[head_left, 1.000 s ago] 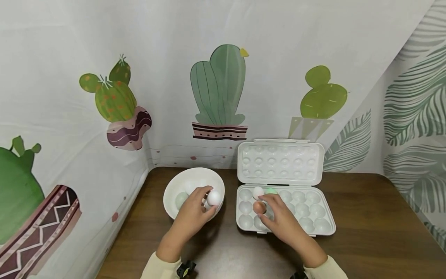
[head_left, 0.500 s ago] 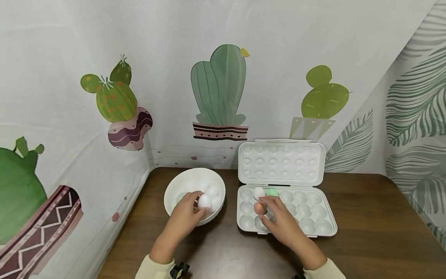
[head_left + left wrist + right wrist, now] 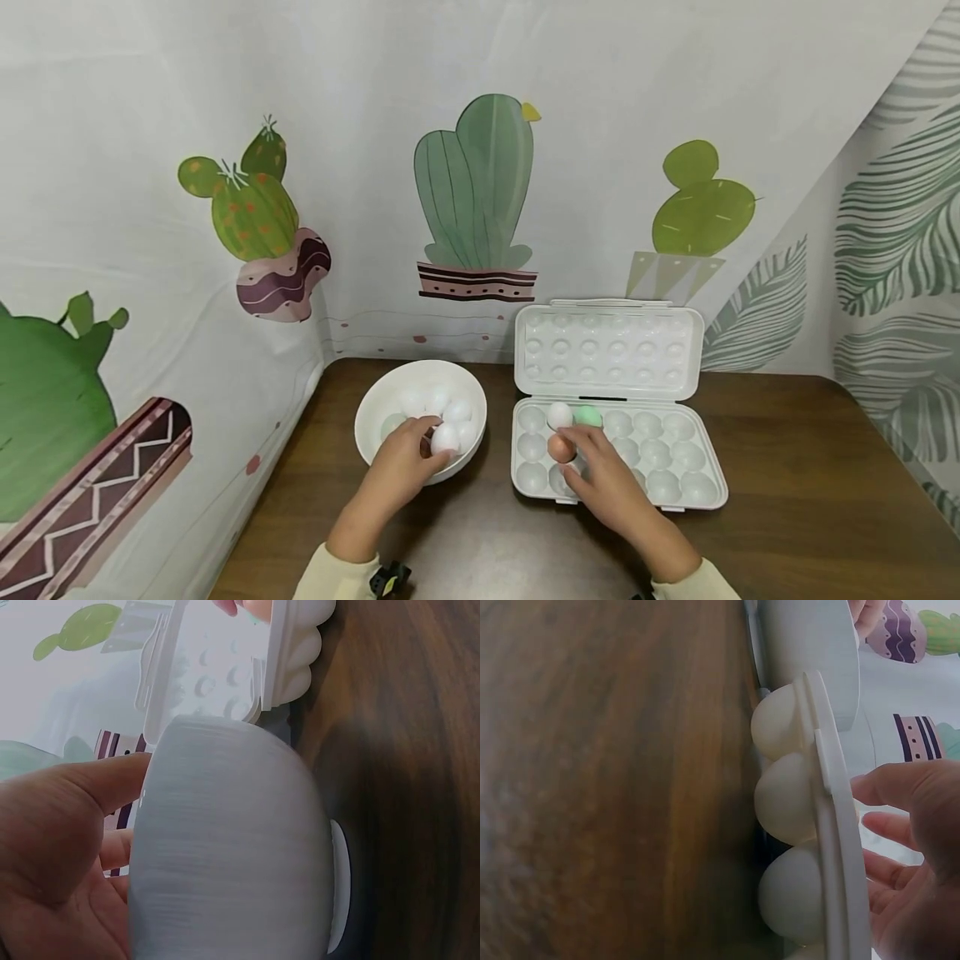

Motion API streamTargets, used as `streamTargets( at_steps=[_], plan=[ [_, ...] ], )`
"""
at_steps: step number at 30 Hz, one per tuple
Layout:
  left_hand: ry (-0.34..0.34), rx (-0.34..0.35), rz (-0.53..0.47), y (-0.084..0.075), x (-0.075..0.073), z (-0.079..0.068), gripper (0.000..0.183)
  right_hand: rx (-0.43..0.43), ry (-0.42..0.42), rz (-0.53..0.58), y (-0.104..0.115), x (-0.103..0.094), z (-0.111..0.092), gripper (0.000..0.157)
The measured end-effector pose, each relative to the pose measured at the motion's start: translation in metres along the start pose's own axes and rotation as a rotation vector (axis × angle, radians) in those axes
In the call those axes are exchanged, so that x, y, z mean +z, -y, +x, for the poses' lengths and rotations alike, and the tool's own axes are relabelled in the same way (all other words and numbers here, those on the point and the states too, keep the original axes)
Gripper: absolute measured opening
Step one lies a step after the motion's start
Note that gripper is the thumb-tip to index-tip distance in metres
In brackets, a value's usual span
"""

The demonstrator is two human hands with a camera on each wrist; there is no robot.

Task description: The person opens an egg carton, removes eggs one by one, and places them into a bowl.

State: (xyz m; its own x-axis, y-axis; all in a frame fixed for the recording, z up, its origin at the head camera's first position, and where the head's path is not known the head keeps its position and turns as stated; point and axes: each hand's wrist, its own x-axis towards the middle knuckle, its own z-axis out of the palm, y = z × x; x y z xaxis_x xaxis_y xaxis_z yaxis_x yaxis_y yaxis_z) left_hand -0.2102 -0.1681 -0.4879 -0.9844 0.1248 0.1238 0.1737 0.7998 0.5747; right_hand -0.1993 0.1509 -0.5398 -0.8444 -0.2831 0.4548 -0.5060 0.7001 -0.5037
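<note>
In the head view my left hand (image 3: 405, 454) reaches over the near rim of a white bowl (image 3: 365, 417). Its thumb and fingers pinch a white egg (image 3: 446, 439). More white eggs (image 3: 457, 409) and a pale green egg (image 3: 391, 424) lie around it in the bowl. My right hand (image 3: 611, 479) bends over the egg carton (image 3: 716, 492), thumb and fingertips around a brown egg (image 3: 561, 448) in the middle row. Behind that egg sit a white egg (image 3: 559, 415) and a mint green egg (image 3: 587, 415). Both wrist views have the held eggs mostly hidden behind bowl and carton walls.
The carton's lid (image 3: 609, 350) stands raised against the cactus-print cloth (image 3: 360, 250) at the back. Bowl and carton are side by side on a brown wooden table (image 3: 787, 458), a narrow gap between them. Several carton cups (image 3: 663, 485) show bare on the right.
My left hand shifted left and lower into the bowl with its white egg, then slightly back to the right; more white eggs show behind it. The right hand stays around the brown egg.
</note>
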Motion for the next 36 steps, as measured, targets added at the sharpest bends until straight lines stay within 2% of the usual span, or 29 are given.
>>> streamTargets(
  at_steps=[15, 22, 29, 36],
  plan=[
    [0.021, -0.013, -0.003, 0.0031, 0.0062, -0.0006, 0.043, 0.029, 0.027, 0.029, -0.0028, 0.0064, -0.0013, 0.050],
    [0.046, -0.027, -0.011, 0.0045, 0.0057, 0.0015, 0.041, 0.025, 0.043, 0.004, -0.0021, 0.0068, 0.0001, 0.052],
    [0.077, -0.047, -0.055, 0.0053, 0.0064, 0.0048, 0.043, 0.060, 0.078, -0.038, 0.0003, 0.0061, 0.0015, 0.054],
    [0.078, -0.054, -0.020, 0.0060, 0.0065, 0.0043, 0.039, 0.084, 0.100, -0.049, 0.0011, 0.0061, 0.0033, 0.055]
  ],
)
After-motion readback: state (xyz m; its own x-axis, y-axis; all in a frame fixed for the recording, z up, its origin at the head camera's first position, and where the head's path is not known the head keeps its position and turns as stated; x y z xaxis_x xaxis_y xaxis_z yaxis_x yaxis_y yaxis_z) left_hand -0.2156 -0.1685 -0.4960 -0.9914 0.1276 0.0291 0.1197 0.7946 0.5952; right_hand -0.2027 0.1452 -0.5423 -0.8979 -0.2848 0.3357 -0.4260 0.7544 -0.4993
